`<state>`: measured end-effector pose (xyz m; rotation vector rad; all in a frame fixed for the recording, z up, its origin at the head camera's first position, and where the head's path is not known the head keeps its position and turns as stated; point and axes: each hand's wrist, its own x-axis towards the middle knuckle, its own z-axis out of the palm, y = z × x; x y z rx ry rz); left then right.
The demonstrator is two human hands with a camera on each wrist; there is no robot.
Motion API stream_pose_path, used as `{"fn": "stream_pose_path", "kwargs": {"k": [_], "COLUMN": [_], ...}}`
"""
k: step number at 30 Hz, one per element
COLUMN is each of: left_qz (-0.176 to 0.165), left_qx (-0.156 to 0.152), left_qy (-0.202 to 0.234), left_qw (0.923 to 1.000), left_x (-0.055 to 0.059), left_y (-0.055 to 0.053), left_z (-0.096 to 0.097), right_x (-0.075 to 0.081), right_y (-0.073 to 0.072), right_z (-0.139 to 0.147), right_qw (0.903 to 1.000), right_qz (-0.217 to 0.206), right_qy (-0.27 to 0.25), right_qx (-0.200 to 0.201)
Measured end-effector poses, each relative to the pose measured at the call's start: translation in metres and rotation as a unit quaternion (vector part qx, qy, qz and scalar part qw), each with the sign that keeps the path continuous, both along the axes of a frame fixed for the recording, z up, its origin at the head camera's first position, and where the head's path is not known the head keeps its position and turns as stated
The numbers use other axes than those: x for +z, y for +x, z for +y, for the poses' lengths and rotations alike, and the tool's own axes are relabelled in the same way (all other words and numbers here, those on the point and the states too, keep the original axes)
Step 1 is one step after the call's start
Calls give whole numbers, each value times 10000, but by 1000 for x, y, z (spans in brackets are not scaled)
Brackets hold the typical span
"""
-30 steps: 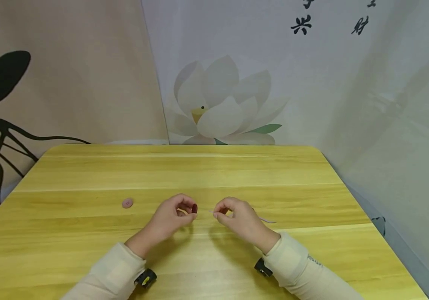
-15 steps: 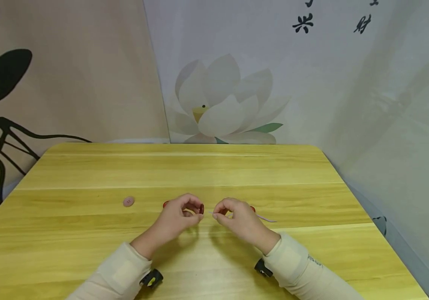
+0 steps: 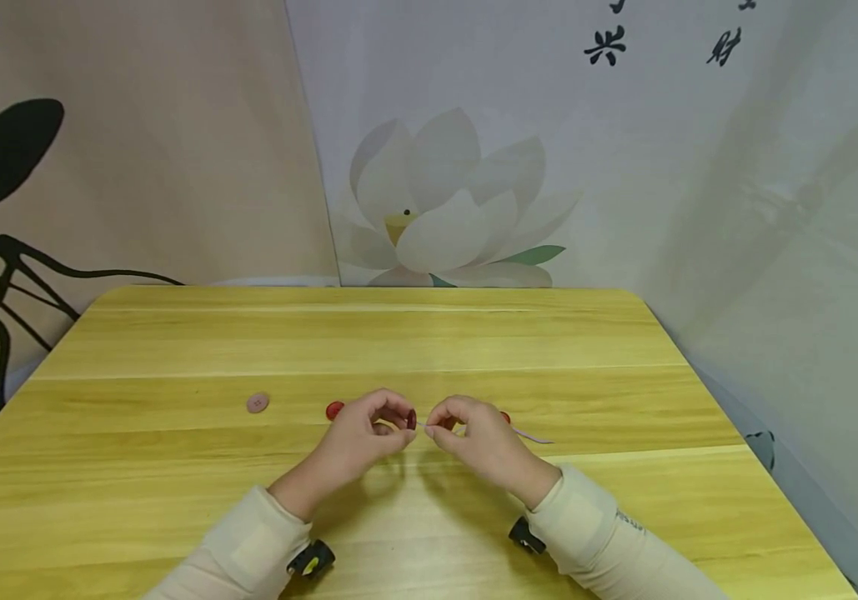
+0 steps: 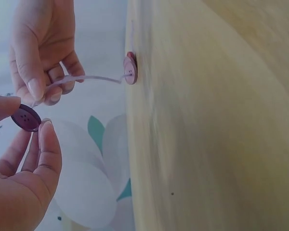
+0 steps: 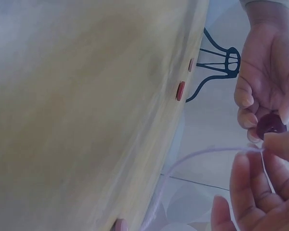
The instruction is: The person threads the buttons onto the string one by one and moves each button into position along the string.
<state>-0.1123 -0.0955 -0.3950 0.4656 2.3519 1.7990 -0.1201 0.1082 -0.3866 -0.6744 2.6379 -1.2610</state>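
My left hand pinches a dark red button by its edge, between thumb and fingertips, raised above the table. Several small holes show in its face. Facing it, my right hand pinches a thin pale purple cord near its end. In the head view the cord's tip reaches the button; whether it is in a hole I cannot tell. From the right fingers the cord runs down to a pinkish button by the table, with a red one partly hidden behind it. The cord's tail lies on the wood.
On the wooden table, a pink button lies at the left, and a red button sits just behind my left hand. Another red button shows partly behind my right hand. A printed cloth hangs beyond the table's far edge.
My left hand has moved right, bringing the dark red button up to the cord's tip. The red button behind that hand has come into view. My right hand has stayed nearly still.
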Motion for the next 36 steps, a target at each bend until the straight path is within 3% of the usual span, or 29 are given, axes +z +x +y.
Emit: {"fn": "stream_pose_path", "kwargs": {"k": [36], "left_qz": [29], "left_qx": [-104], "left_qy": [25], "left_qw": [9999], "left_x": [-2], "left_y": [2], "left_z": [7], "right_x": [1], "right_y": [2], "right_z": [-3], "right_qw": [9997], "right_qz": [82], "right_qy": [-217], "right_qx": [-94]}}
